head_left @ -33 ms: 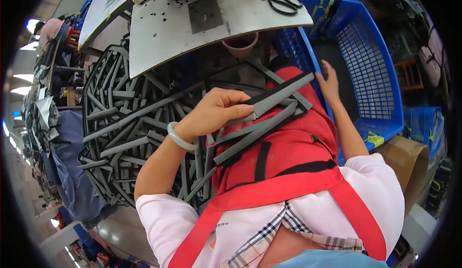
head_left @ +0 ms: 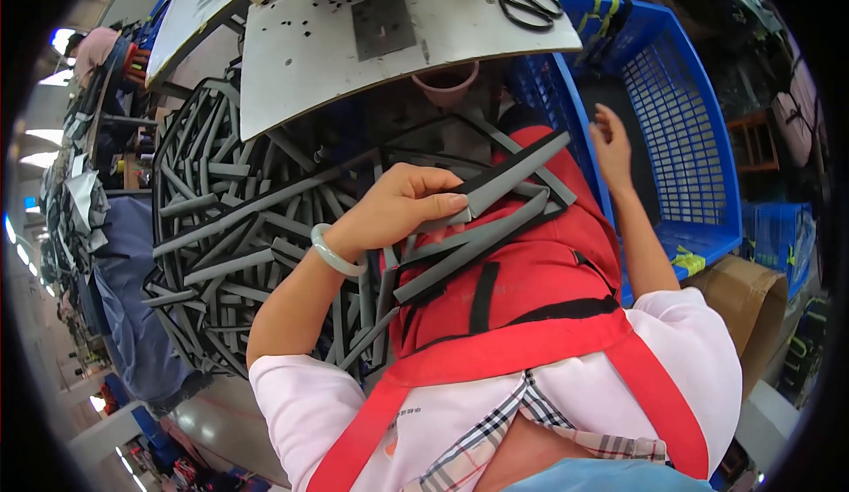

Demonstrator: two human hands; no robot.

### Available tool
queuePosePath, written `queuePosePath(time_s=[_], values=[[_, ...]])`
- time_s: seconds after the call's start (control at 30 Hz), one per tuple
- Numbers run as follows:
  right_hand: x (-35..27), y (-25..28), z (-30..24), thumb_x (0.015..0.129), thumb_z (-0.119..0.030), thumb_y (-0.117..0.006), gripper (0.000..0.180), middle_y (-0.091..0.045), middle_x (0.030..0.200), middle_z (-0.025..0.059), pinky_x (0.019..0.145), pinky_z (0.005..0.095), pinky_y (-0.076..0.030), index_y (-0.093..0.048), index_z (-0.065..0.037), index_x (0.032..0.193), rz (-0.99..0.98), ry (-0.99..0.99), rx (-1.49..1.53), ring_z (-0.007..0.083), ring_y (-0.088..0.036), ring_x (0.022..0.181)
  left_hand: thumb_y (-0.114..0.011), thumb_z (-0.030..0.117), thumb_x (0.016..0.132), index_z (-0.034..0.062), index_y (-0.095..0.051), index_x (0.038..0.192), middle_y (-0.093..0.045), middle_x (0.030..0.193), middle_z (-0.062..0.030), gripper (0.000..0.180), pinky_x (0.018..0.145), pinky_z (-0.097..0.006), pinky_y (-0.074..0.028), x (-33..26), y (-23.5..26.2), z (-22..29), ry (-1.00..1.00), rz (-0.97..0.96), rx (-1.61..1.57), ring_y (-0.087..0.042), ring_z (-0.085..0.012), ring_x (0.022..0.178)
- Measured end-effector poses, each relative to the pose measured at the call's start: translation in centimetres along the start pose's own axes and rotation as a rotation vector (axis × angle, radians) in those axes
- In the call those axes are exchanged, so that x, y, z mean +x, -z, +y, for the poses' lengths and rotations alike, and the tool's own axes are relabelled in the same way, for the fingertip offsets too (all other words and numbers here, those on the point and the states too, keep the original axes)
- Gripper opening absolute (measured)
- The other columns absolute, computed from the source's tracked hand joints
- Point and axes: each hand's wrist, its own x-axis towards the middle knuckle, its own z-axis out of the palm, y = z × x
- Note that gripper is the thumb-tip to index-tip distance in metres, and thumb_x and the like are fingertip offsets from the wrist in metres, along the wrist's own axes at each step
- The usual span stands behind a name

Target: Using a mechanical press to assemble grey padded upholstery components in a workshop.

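Observation:
My left hand [head_left: 402, 205], with a pale bangle [head_left: 334, 251] on its wrist, is closed on a bundle of long grey fabric strips [head_left: 495, 200] lying across my red apron [head_left: 531, 271]. The strips run diagonally up to the right over my lap. My right hand [head_left: 613, 145] is stretched out further right, fingers apart. It rests against the inner wall of a blue plastic basket [head_left: 685, 129], just past the upper ends of the strips, and holds nothing that I can see.
A big heap of the same grey strips [head_left: 239, 227] fills the left side. Above it is a white machine table [head_left: 336, 59] with a metal plate and black scissors [head_left: 529, 1]. A pink cup [head_left: 447, 83] hangs beneath it. A cardboard box [head_left: 752, 302] stands at the right.

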Motion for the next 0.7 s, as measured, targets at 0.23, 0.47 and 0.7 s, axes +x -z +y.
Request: queuePosePath(time_s=[0.23,0.47,0.7], values=[[1.8,-2.2,-21.8,0.066,-0.018,-0.083,0.058,-0.058,0.116,0.0108,0.097,0.0357,-0.042,-0.060,-0.005,0.117,-1.026,0.408,0.195,0.0268,-0.055,0.112,-0.061,0.016,0.094,-0.0015,-0.066,0.096,-0.066,0.076,-0.0037,0.018,0.054,-0.020,-0.045,2.9,1.7,1.8,0.003,-0.074,-0.108,-0.057,-0.0064,0.058],[6.0,-7.4,-25.2,0.080,-0.021,-0.073,0.029,-0.066,0.079,0.0171,0.067,0.0359,-0.049,-0.060,-0.001,0.098,-1.396,0.130,0.031,0.0285,-0.065,0.073,-0.063,0.020,0.094,-0.0002,-0.063,0.093,-0.067,0.076,-0.0067,0.020,0.050,-0.019,-0.048,5.4,8.4,3.1,0.106,-0.198,-0.401,-0.060,-0.0091,0.052],[9.3,-6.5,-31.1,0.078,-0.024,-0.072,0.029,-0.063,0.073,0.0184,0.061,0.0390,-0.047,-0.059,-0.001,0.092,-1.537,0.270,0.051,0.0356,-0.062,0.069,-0.060,0.016,0.093,0.0007,-0.065,0.090,-0.065,0.073,-0.0029,0.016,0.049,-0.019,-0.045,0.1,8.1,12.2,0.302,-0.120,-0.157,-0.056,-0.0068,0.051]])
